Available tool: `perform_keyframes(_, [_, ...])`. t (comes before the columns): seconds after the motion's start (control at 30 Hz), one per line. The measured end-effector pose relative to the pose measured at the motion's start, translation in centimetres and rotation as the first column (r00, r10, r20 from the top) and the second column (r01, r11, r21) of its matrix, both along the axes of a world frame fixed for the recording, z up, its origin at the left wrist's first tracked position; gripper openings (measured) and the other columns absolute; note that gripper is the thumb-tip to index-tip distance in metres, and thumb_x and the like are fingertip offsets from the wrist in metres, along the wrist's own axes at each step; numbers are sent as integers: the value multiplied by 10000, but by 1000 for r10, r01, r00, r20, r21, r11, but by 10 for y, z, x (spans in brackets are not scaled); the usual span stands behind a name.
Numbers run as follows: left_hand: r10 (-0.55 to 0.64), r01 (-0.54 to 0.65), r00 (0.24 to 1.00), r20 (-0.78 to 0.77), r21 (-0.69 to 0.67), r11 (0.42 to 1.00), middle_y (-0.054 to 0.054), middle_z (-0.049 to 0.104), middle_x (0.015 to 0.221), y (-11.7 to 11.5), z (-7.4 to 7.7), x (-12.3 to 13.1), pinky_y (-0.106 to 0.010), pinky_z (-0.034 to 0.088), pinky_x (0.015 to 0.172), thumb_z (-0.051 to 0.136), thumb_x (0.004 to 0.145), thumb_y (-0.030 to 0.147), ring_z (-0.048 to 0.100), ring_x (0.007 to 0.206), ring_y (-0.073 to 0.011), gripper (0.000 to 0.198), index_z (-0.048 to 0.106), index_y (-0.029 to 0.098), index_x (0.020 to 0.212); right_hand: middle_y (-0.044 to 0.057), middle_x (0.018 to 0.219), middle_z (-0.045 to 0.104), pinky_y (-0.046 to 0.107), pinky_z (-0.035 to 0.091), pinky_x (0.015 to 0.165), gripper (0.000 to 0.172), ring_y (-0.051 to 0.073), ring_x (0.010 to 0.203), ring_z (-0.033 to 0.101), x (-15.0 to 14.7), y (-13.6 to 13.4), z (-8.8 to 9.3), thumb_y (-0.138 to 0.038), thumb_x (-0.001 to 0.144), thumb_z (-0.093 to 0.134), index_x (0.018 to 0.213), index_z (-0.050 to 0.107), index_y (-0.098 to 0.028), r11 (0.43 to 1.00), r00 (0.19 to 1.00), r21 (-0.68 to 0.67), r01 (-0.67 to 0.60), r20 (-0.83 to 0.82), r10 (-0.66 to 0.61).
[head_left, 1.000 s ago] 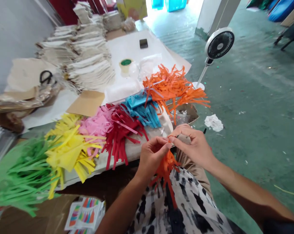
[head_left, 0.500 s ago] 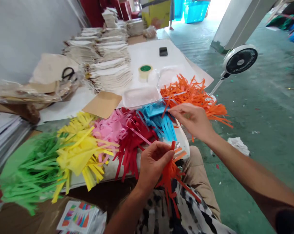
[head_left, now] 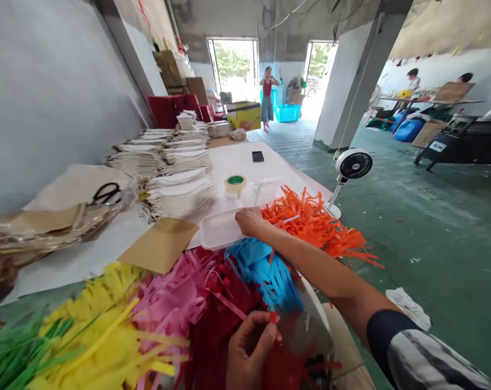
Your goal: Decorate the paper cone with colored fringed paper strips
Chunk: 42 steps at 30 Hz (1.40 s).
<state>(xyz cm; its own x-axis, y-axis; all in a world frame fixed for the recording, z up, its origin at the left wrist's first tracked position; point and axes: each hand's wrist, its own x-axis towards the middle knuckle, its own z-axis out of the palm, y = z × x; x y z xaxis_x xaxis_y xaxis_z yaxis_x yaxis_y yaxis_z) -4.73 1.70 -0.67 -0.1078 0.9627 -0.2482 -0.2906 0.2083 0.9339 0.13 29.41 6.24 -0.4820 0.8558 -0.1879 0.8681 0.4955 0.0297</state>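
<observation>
Nearer the person than the shallow white plastic tray [head_left: 217, 230], the left hand [head_left: 249, 349] pinches the end of a fringed orange-red paper-like tassel [head_left: 284, 360], presumably leaving its strips free. The right hand [head_left: 251, 221] is at the tray's right end, fingertips hidden, so its grip cannot be told; fringed blue strips [head_left: 265, 271] lie before the tray, fringed bright-orange strips [head_left: 314, 222] right of it, apparently sorted by colour.

Place: a craft workshop
Surface [head_left: 237, 160]: stacked pale bundles [head_left: 184, 181], tape roll [head_left: 234, 187], heaps of coloured fringe [head_left: 318, 222]
Floor [head_left: 392, 216]: green, dotted with scraps [head_left: 415, 260]
Far side: people [head_left: 413, 81] at another cluttered surface
</observation>
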Motion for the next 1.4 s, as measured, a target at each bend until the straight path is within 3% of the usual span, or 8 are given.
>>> perform_keyframes(0.47, [70, -70, 997, -9, 68, 995, -13, 641, 659, -22, 22, -3, -242, 458, 670, 898, 663, 671, 549, 637, -141, 525, 764, 171, 748, 115, 1306, 657, 461, 600, 969, 387, 249, 1135, 672, 4, -9, -1, -404, 1013, 700, 1303, 649, -152, 996, 995, -13, 84, -43, -84])
perform_keyframes(0.7, [79, -80, 997, 17, 73, 994, -18, 689, 743, -35, 39, -6, -216, 474, 674, 930, 665, 588, 580, 692, -137, 466, 765, 171, 790, 112, 1347, 640, 488, 584, 1002, 395, 262, 1180, 654, 33, -29, 15, -414, 1019, 688, 1328, 639, -172, 989, 967, 59, 134, -228, -117])
perform_keyframes(0.9, [92, -94, 995, 27, 87, 992, -6, 642, 711, -42, 34, 0, -188, 414, 569, 908, 688, 609, 540, 631, -112, 489, 741, 163, 799, 97, 1271, 682, 475, 583, 998, 322, 244, 1142, 675, 51, -58, 35, -393, 1020, 690, 1242, 679, -160, 991, 869, 34, 129, -485, -97])
perform_keyframes(1.03, [115, -92, 985, -127, 173, 981, -4, 625, 703, -50, 36, -3, -199, 434, 598, 842, 790, 602, 537, 646, -114, 457, 731, 159, 795, 72, 1062, 771, 341, 554, 944, 215, 190, 1010, 715, 77, -125, 31, -278, 1042, 614, 1172, 741, -163, 996, 695, 5, 90, -716, -59])
perform_keyframes(1.13, [162, -96, 960, -231, 272, 957, 2, 622, 696, -57, 45, 6, -203, 444, 610, 806, 853, 540, 546, 648, -116, 386, 730, 169, 778, 57, 970, 781, 286, 566, 785, 327, 167, 862, 727, 106, -198, 8, -417, 1077, 539, 1169, 731, -169, 993, 513, -106, 53, -850, -118])
perform_keyframes(1.2, [166, -67, 946, -279, 333, 940, -9, 659, 740, -62, 50, 17, -212, 468, 634, 781, 894, 469, 585, 681, -128, 306, 741, 182, 795, 49, 884, 773, 279, 559, 734, 307, 174, 800, 720, 124, -245, -9, -478, 966, 725, 1042, 763, -184, 947, 89, -315, -58, -947, -310])
perform_keyframes(1.27, [177, -40, 934, -310, 402, 915, -24, 698, 804, -66, 53, 29, -221, 494, 671, 768, 915, 390, 634, 754, -146, 223, 753, 195, 809, 23, 910, 766, 254, 554, 770, 221, 152, 834, 710, 138, -283, -21, -438, 880, 838, 954, 792, -235, 899, -199, -414, -145, -877, -437])
perform_keyframes(1.4, [173, 26, 914, -368, 479, 878, -24, 725, 872, -75, 51, 45, -239, 516, 727, 745, 942, 285, 666, 805, -148, 104, 773, 218, 868, -10, 959, 727, 210, 532, 834, 95, 116, 906, 669, 149, -322, -28, -339, 831, 893, 873, 819, -300, 866, -380, -472, -168, -779, -499])
